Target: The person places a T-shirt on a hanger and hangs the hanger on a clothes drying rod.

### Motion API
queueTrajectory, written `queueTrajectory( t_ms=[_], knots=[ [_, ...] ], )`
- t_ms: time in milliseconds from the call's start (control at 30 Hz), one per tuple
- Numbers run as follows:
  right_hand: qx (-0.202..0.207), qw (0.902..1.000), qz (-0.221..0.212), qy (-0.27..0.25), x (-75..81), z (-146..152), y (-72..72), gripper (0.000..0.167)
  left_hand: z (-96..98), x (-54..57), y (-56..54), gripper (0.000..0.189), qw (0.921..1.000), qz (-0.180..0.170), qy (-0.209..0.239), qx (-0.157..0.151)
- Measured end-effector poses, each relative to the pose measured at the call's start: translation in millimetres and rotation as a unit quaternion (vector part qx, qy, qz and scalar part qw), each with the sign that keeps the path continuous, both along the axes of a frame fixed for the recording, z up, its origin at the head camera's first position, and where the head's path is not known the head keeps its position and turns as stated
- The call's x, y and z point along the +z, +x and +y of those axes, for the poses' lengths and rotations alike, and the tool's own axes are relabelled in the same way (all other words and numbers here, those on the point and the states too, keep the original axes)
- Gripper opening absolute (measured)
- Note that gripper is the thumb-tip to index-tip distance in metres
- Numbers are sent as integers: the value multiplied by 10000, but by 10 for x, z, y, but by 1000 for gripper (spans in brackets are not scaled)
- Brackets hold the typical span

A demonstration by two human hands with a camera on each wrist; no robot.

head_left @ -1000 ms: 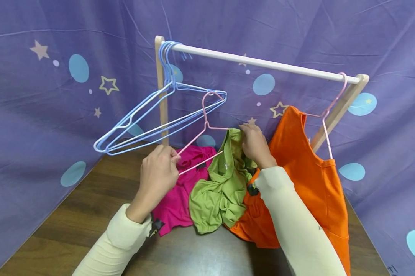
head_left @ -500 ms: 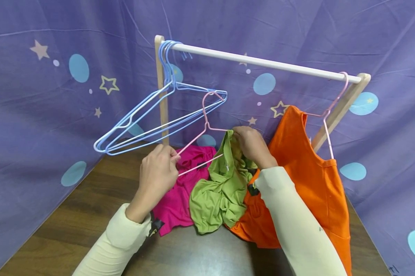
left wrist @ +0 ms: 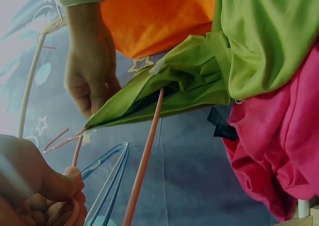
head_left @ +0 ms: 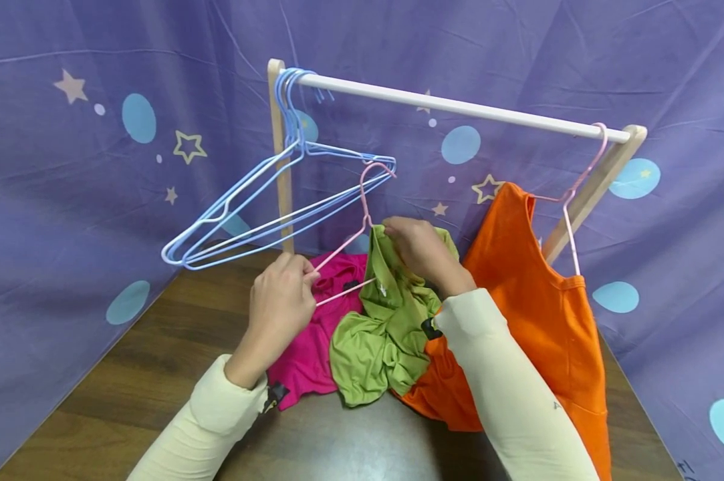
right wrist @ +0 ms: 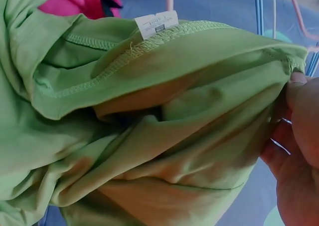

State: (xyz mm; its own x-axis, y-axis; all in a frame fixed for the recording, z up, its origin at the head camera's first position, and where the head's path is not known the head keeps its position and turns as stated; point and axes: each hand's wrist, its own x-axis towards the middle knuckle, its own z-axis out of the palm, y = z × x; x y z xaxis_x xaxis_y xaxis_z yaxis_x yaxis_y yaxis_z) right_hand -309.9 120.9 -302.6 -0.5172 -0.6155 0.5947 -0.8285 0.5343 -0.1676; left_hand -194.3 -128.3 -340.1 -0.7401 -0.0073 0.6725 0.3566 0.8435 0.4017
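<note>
- Above the counter's (head_left: 145, 401) back left corner, blue hangers (head_left: 293, 130) hung from a white rail (head_left: 458, 106).
- The left hand (head_left: 281, 294) pinched a pink hanger (left wrist: 144, 158), its far end inside the green garment (head_left: 386, 341).
- A magenta garment (head_left: 304, 364) lay left of the green.
- The green garment lay mid-counter, its raised edge pinched by the right hand (head_left: 424, 254).
- Toward the right edge hung an orange garment (head_left: 542, 321).

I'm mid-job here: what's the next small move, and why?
Probably the right hand should draw the green garment over the bare side of the pink hanger: the left hand grips that side, while the crossbar already runs into the garment.
</note>
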Motion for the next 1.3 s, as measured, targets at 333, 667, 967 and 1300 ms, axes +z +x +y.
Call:
queueTrajectory(
  t_ms=[333, 667, 967, 1300],
  knots=[
    [-333, 9993, 166, 77, 67, -120, 126, 17, 30, -23, -28, 10, 9996, 274, 34, -2],
    [-831, 9961, 148, 256, 143, -93, 163, 22, 76, -87, -94, 14, 9910, 1312, -60, -242],
    [-859, 9958, 197, 259, 144, -77, 162, 22, 309, -222, -93, 12, 9694, 1805, -774, -1474],
    [-850, 9956, 325, 202, 215, -111, 255, 21, 573, -543, -120, 32, 9578, -129, -1762, -2266]
  ],
)
